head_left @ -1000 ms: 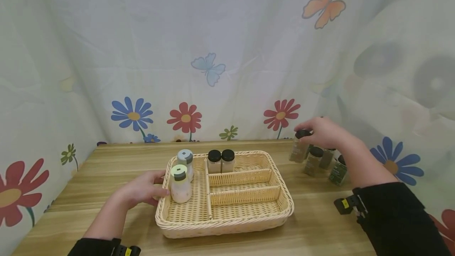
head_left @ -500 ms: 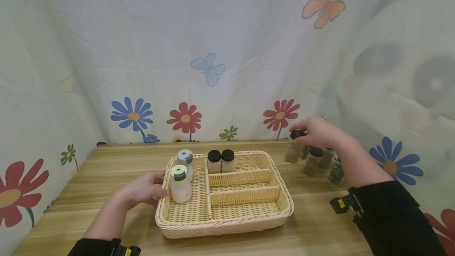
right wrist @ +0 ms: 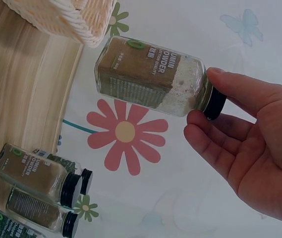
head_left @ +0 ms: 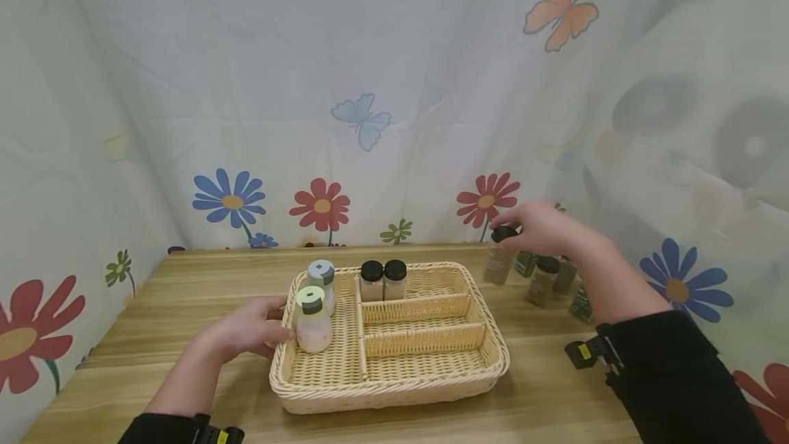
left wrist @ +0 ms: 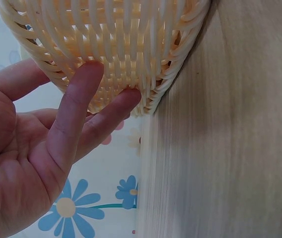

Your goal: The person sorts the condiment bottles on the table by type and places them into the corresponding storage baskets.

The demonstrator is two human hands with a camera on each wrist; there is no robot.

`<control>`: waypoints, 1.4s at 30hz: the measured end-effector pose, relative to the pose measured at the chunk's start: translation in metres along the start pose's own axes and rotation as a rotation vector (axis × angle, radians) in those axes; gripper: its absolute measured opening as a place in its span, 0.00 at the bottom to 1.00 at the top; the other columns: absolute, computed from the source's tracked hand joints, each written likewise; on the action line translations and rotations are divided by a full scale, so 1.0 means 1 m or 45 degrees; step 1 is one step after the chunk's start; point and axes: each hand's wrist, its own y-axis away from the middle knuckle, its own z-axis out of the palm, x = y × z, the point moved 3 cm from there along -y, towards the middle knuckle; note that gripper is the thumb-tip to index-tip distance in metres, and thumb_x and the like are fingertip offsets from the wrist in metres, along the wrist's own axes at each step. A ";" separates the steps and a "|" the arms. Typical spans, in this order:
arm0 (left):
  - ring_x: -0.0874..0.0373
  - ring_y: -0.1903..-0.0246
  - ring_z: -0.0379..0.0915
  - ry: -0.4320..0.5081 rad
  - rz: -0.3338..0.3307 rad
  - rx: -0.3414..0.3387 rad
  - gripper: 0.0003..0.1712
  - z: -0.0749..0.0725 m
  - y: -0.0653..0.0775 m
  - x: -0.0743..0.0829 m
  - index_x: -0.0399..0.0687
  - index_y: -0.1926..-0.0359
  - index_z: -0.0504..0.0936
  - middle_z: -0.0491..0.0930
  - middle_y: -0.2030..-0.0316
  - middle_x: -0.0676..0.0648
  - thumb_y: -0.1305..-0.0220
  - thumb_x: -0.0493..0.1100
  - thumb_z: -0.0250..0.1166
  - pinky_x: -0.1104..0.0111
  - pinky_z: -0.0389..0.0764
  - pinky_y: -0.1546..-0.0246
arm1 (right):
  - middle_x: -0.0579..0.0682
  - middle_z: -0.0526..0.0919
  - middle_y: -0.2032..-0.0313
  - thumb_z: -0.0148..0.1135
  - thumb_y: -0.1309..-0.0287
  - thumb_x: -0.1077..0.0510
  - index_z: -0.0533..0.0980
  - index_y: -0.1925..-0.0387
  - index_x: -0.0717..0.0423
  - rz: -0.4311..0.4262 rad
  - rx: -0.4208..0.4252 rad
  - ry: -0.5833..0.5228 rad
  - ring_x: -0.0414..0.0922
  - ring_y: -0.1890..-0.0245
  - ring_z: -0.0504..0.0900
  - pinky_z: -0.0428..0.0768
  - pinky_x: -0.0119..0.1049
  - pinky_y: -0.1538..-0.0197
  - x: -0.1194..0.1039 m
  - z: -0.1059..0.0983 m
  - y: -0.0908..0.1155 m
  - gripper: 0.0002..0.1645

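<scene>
My right hand (head_left: 542,228) pinches the black cap of a clear glass spice jar (right wrist: 141,74), partly filled with brown powder. Its label shows "UMIN POWDER", and in the right wrist view it is held off the table. My left hand (head_left: 249,327) grips the left side of a divided wicker basket (head_left: 394,399), with fingertips (left wrist: 88,74) against its outer wall. Two shakers, one grey-capped (head_left: 322,276) and one yellow-green-capped (head_left: 313,327), stand in the basket's left compartment. A pair of black-capped jars (head_left: 383,283) stands in the back right compartment.
Several other black-capped spice jars (head_left: 544,281) stand close together on the wooden table (head_left: 542,389), right of the basket. In the right wrist view one more cumin jar (right wrist: 31,171) shows among them. A flowered curtain (head_left: 419,88) hangs behind the table.
My right hand has carried the cumin powder jar leftward, away from the other jars and towards the basket. The left hand and the basket have stayed put.
</scene>
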 end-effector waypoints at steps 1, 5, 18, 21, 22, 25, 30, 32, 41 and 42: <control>0.43 0.47 0.81 -0.002 0.002 -0.002 0.48 0.000 -0.001 0.000 0.36 0.23 0.56 0.63 0.30 0.25 0.41 0.38 0.69 0.50 0.89 0.60 | 0.51 0.87 0.56 0.70 0.41 0.53 0.81 0.43 0.49 -0.006 -0.006 0.008 0.43 0.67 0.78 0.77 0.34 0.66 -0.002 0.000 -0.001 0.24; 0.43 0.47 0.82 -0.002 0.005 -0.007 0.49 -0.001 -0.001 -0.002 0.36 0.23 0.55 0.63 0.30 0.25 0.41 0.38 0.69 0.50 0.89 0.60 | 0.50 0.88 0.54 0.70 0.42 0.52 0.82 0.43 0.48 -0.028 -0.012 0.020 0.43 0.65 0.78 0.79 0.37 0.62 -0.009 0.000 -0.004 0.24; 0.43 0.47 0.82 0.000 0.003 0.003 0.48 0.000 0.000 -0.001 0.36 0.23 0.56 0.63 0.30 0.25 0.40 0.38 0.69 0.51 0.89 0.60 | 0.50 0.87 0.50 0.71 0.42 0.53 0.83 0.45 0.48 -0.086 -0.012 0.003 0.50 0.49 0.83 0.84 0.50 0.47 -0.028 0.000 -0.010 0.22; 0.43 0.48 0.82 -0.013 0.008 0.001 0.48 0.000 -0.001 -0.001 0.37 0.23 0.55 0.63 0.30 0.25 0.40 0.38 0.69 0.51 0.89 0.60 | 0.50 0.88 0.51 0.71 0.42 0.54 0.83 0.44 0.48 -0.105 -0.022 0.002 0.50 0.49 0.83 0.84 0.48 0.48 -0.032 0.000 -0.013 0.23; 0.43 0.48 0.82 -0.013 0.007 0.001 0.48 0.000 -0.001 -0.001 0.37 0.23 0.55 0.63 0.30 0.25 0.40 0.38 0.69 0.51 0.89 0.60 | 0.51 0.88 0.51 0.71 0.43 0.54 0.83 0.45 0.48 -0.110 -0.023 0.001 0.50 0.48 0.84 0.84 0.47 0.49 -0.033 0.001 -0.013 0.23; 0.43 0.48 0.82 -0.011 0.009 0.000 0.48 0.000 0.000 -0.001 0.37 0.23 0.55 0.63 0.30 0.25 0.40 0.38 0.69 0.50 0.89 0.60 | 0.52 0.88 0.53 0.71 0.43 0.55 0.83 0.46 0.49 -0.144 -0.019 0.002 0.50 0.50 0.85 0.85 0.46 0.51 -0.036 0.001 -0.016 0.22; 0.43 0.48 0.82 0.006 0.012 -0.002 0.48 0.000 0.000 -0.001 0.38 0.23 0.56 0.64 0.30 0.25 0.40 0.38 0.69 0.51 0.89 0.60 | 0.51 0.89 0.56 0.72 0.44 0.55 0.84 0.48 0.49 -0.174 -0.032 -0.018 0.48 0.53 0.85 0.85 0.45 0.52 -0.043 0.003 -0.018 0.20; 0.43 0.48 0.82 0.011 0.015 -0.005 0.48 0.000 0.000 -0.001 0.38 0.23 0.56 0.64 0.30 0.25 0.40 0.38 0.69 0.51 0.89 0.60 | 0.50 0.89 0.56 0.72 0.44 0.55 0.84 0.48 0.49 -0.177 -0.042 -0.026 0.47 0.53 0.84 0.85 0.44 0.51 -0.046 0.003 -0.019 0.20; 0.44 0.47 0.82 0.016 0.004 -0.008 0.48 0.001 -0.001 -0.002 0.38 0.23 0.56 0.64 0.30 0.26 0.41 0.38 0.69 0.51 0.89 0.59 | 0.50 0.89 0.55 0.72 0.44 0.56 0.83 0.47 0.49 -0.234 -0.083 -0.040 0.44 0.54 0.86 0.85 0.42 0.51 -0.059 0.006 -0.023 0.21; 0.44 0.47 0.82 0.015 0.002 -0.009 0.48 0.001 -0.001 -0.002 0.38 0.23 0.56 0.64 0.30 0.26 0.41 0.38 0.69 0.51 0.89 0.59 | 0.50 0.89 0.55 0.72 0.44 0.56 0.83 0.47 0.49 -0.239 -0.088 -0.034 0.44 0.54 0.86 0.85 0.41 0.52 -0.060 0.007 -0.024 0.21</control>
